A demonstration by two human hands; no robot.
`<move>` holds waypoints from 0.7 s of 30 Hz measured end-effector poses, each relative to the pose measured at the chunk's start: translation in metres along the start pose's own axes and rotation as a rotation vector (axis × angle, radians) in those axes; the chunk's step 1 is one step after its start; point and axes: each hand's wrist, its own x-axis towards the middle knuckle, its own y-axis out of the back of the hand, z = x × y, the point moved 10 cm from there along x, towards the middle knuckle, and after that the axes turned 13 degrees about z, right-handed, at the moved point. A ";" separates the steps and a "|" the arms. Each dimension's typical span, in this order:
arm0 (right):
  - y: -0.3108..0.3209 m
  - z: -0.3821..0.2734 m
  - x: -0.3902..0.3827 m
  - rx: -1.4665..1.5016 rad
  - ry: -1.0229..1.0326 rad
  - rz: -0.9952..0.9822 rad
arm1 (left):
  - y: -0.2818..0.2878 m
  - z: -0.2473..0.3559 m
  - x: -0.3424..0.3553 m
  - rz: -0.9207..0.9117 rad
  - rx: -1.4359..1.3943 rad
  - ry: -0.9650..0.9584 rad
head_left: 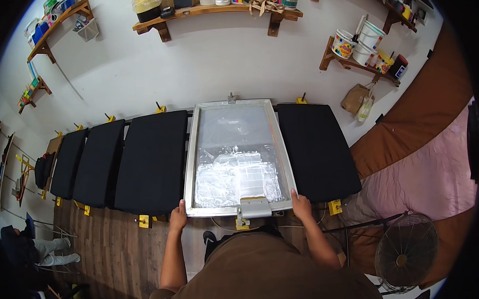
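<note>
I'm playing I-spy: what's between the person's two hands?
The head view shows a framed screen there, with a silver metal piece at its near edge.

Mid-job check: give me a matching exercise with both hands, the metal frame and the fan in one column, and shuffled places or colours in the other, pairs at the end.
Column one
1. Left hand
2. Right hand
3. Metal frame
4. Fan

Column two
A. Silver-coloured, between two black boards
B. At the frame's near right corner
C. Lower right of the picture, near the pink cloth
D. At the frame's near left corner

Right pairs: 1-D, 2-B, 3-A, 4-C
</note>
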 end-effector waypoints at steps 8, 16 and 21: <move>-0.001 0.001 0.000 -0.006 0.005 -0.017 | 0.009 0.014 -0.012 -0.004 0.013 -0.020; -0.003 0.001 -0.001 0.012 0.029 -0.013 | 0.012 0.018 -0.014 0.051 0.011 -0.046; -0.015 0.007 0.000 -0.016 0.040 -0.028 | 0.003 0.001 -0.005 0.087 0.031 -0.055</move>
